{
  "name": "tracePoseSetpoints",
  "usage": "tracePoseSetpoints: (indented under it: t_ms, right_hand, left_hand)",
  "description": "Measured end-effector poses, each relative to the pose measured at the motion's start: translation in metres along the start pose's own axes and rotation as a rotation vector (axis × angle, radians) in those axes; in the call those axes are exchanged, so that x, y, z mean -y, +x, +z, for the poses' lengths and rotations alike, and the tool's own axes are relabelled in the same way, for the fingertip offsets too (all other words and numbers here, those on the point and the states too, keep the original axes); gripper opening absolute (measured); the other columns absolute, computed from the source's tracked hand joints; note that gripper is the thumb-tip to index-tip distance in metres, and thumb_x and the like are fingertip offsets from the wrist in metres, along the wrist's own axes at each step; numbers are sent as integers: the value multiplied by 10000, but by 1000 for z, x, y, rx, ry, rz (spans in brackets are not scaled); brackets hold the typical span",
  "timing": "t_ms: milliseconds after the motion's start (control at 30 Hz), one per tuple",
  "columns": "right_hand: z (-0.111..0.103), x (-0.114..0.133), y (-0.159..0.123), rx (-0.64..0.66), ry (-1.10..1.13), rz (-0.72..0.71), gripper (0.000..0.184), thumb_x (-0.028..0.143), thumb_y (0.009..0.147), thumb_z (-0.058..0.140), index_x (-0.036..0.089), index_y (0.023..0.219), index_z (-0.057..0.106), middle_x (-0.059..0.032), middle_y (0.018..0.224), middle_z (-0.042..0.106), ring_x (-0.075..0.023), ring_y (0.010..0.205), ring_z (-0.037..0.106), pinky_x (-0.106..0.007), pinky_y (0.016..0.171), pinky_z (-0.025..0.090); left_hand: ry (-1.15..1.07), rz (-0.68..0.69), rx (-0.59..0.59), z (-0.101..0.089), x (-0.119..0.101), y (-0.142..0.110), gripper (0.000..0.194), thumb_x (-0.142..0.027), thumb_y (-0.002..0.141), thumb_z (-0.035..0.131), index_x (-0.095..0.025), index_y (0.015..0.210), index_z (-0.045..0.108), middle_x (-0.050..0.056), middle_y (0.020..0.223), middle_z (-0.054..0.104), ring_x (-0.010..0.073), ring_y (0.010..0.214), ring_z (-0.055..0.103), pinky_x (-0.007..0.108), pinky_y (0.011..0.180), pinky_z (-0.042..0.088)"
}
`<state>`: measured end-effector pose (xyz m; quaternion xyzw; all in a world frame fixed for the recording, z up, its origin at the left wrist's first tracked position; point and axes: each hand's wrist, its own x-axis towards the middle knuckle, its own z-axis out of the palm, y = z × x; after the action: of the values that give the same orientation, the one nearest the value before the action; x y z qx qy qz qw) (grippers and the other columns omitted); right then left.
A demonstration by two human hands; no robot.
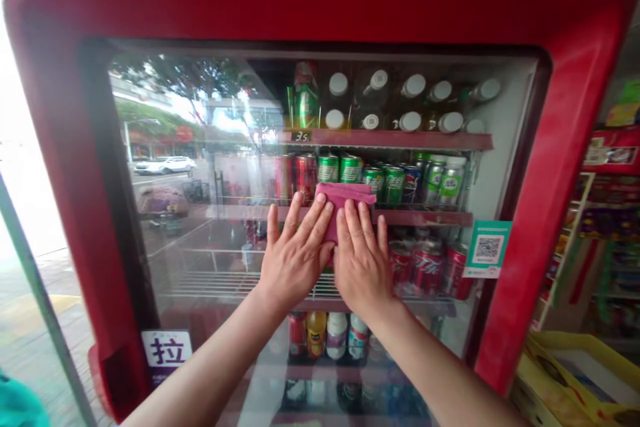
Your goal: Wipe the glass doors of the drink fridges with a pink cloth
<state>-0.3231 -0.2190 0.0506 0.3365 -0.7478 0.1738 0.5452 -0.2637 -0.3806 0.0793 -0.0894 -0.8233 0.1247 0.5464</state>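
Observation:
A folded pink cloth [345,197] lies pressed flat against the glass door [210,213] of a red drinks fridge [320,7]. My left hand [295,253] and my right hand [363,260] rest side by side on the cloth, fingers stretched out and pointing up. Both palms push the cloth onto the glass at about the middle shelf. Only the cloth's top edge shows above my fingertips.
Behind the glass stand shelves of green, red and blue cans [380,177], white-capped bottles [410,103] on top and small bottles [325,333] below. A QR-code sticker [487,250] sits at the door's right; a white label [165,350] lower left. Shop shelves [605,213] and yellow boxes [575,367] stand right.

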Motion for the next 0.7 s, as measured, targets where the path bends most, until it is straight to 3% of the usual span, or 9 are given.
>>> tracePoseSetpoints:
  t_ms: [233, 333, 400, 500, 600, 700]
  right_hand:
    - [25, 59, 26, 60, 43, -157, 683, 253, 1128, 398, 114, 1777, 236, -98, 1858, 203, -294, 1751, 178, -623, 1438, 146]
    - [26, 73, 36, 78, 77, -228, 651, 276, 1140, 376, 114, 1763, 277, -58, 1859, 194, -267, 1748, 192, -612, 1442, 151]
    - [19, 72, 38, 98, 100, -229, 641, 281, 1144, 386, 127, 1759, 291, -53, 1852, 231, -260, 1742, 214, -625, 1442, 126]
    - [4, 64, 30, 107, 107, -144, 655, 265, 1136, 438, 164, 1766, 291, -68, 1833, 307, -271, 1732, 252, -651, 1438, 67]
    - [-5, 58, 17, 52, 95, -15, 745, 226, 1119, 483, 192, 1797, 176, -113, 1814, 359, -310, 1718, 296, -688, 1422, 81]
    - [-1, 66, 9, -2, 87, 59, 810, 190, 1115, 463, 239, 1810, 49, -137, 1809, 366, -352, 1702, 330, -727, 1395, 138]
  left_hand:
    - [57, -89, -55, -15, 65, -42, 844, -408, 1106, 566, -332, 1794, 83, 72, 1791, 386, 277, 1741, 137, 553, 1422, -65]
    - [62, -107, -46, -19, 83, -55, 846, -379, 1101, 570, -316, 1797, 93, 102, 1799, 362, 294, 1742, 120, 584, 1420, -33]
    - [51, -110, -43, -20, 82, -55, 851, -365, 1099, 567, -303, 1798, 84, 111, 1804, 350, 304, 1743, 113, 597, 1418, -27]
    - [20, -98, -31, -21, 65, -45, 838, -384, 1101, 551, -293, 1798, 95, 92, 1804, 359, 313, 1747, 106, 603, 1414, -63]
    - [-10, -45, 18, -19, 46, -33, 786, -407, 1106, 527, -273, 1793, 169, 62, 1809, 351, 299, 1753, 80, 575, 1409, -134]
    - [-31, -21, 48, -19, 43, -30, 738, -412, 1118, 490, -270, 1786, 211, 26, 1824, 306, 279, 1756, 38, 557, 1403, -177]
